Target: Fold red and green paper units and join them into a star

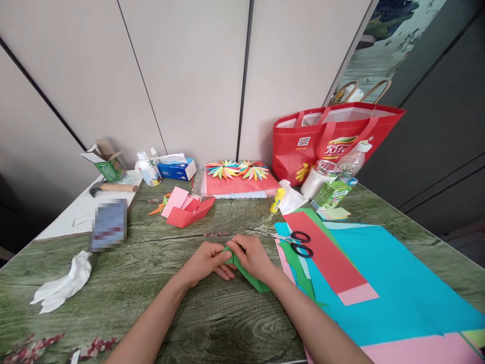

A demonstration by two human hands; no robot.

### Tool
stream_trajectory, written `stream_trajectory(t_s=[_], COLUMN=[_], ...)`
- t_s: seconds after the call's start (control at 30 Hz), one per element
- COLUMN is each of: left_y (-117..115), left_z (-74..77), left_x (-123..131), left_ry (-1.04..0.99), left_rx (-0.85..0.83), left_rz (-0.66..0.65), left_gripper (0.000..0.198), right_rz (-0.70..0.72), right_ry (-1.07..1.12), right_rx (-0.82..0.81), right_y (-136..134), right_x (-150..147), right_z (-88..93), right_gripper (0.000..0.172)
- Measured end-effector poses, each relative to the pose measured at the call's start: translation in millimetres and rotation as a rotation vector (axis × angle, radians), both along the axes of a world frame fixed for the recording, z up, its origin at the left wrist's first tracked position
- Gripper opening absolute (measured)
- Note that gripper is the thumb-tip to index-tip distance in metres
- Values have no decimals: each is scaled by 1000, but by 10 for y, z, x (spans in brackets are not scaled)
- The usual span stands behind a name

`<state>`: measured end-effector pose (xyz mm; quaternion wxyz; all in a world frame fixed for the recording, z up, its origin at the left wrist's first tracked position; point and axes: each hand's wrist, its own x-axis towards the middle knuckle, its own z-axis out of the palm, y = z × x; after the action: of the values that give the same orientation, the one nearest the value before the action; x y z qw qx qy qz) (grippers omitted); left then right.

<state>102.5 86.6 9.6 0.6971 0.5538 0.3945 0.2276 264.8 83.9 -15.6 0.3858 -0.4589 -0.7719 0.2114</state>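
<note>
Left hand (206, 263) and right hand (253, 255) grip the green paper (257, 284) between the left and right edges of the bench (151, 283). They partly cover its far end; folds there are indistinct.

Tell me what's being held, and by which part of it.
Folded green paper: the left hand and right hand both grip its far end.

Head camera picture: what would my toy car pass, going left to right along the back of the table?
Open green box, white bottle, blue tissue box, first multicolored paper pinwheel, second multicolored paper pinwheel, red shopping bag.
</note>
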Motion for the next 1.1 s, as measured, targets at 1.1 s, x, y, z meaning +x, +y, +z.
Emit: stream_trajectory(t_s=[1.1], left_y=[26], left_z=[-25], left_x=[64], left_ry=[-5], left_rx=[123], left_rz=[289], left_gripper=[32], right_rz=[-200], right_ry=[128], right_rx=[59], right_y=[30], right_x=[52], right_z=[101], right_gripper=[18])
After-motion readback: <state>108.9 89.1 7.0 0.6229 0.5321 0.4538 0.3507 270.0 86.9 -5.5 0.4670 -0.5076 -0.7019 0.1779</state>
